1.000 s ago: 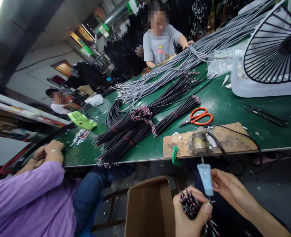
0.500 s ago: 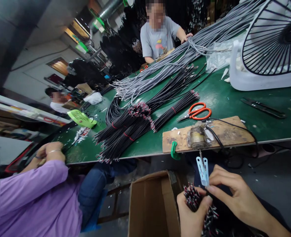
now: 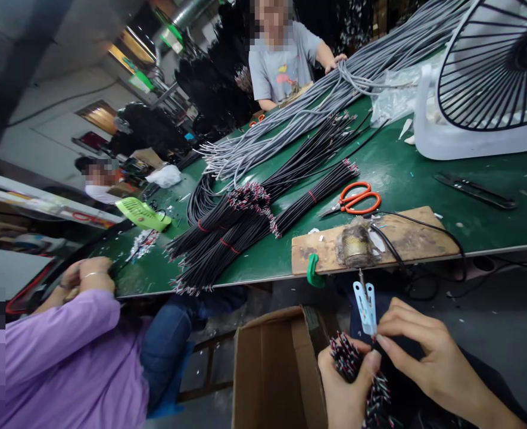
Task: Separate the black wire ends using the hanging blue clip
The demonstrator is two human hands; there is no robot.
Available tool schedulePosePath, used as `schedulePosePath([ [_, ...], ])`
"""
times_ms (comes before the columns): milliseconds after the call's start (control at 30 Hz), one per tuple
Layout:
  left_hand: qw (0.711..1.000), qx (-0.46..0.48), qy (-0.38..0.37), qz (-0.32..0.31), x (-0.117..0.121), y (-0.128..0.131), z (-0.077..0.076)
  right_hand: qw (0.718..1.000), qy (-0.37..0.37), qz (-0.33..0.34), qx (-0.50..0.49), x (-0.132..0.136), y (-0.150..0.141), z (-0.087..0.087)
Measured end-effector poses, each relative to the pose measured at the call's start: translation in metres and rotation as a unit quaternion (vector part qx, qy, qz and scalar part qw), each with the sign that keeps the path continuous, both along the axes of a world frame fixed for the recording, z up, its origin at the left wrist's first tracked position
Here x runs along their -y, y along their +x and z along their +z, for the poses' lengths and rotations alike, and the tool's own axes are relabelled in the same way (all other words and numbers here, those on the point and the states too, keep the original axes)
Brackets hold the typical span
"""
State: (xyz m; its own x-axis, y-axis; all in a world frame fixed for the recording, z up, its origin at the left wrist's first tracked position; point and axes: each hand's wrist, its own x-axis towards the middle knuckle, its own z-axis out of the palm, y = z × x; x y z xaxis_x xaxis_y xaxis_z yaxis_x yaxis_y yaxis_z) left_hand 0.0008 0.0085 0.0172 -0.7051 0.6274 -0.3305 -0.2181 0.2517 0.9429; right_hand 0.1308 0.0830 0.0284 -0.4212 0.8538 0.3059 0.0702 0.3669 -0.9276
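My left hand (image 3: 346, 390) is closed round a bundle of short black wires (image 3: 356, 372) with red and white stripped ends, held below the table edge. My right hand (image 3: 417, 354) pinches at the top of that bundle, fingertips against my left thumb, just under a light blue clip (image 3: 365, 308) that hangs from a pin below a wooden board (image 3: 406, 241). The board is fixed to the table edge with a green clamp (image 3: 313, 269) and carries a round metal pot (image 3: 356, 245) with a black cord.
Green table (image 3: 424, 185) holds tied black wire bundles (image 3: 245, 226), long grey cables (image 3: 317, 113), orange scissors (image 3: 356, 199), a black tool (image 3: 475, 190) and a white fan (image 3: 490, 77). An open cardboard box (image 3: 276, 369) stands below. A person in purple (image 3: 62, 357) sits left; two others work farther back.
My right hand moved in from beside the clip to the top of the wire bundle and closed its fingertips there. The view drifted slightly; the left hand kept its grip.
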Motion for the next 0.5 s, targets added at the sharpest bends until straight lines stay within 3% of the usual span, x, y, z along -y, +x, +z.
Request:
schedulePosePath([
  [167,0.998,-0.044,0.021,-0.032,0.004,-0.001,-0.011,1.000,-0.022,-0.019,0.004,0.001,-0.001,-0.005],
  [500,0.998,-0.048,0.032,-0.030,0.003,0.003,-0.014,0.998,-0.043,-0.030,0.029,0.003,-0.002,-0.004],
])
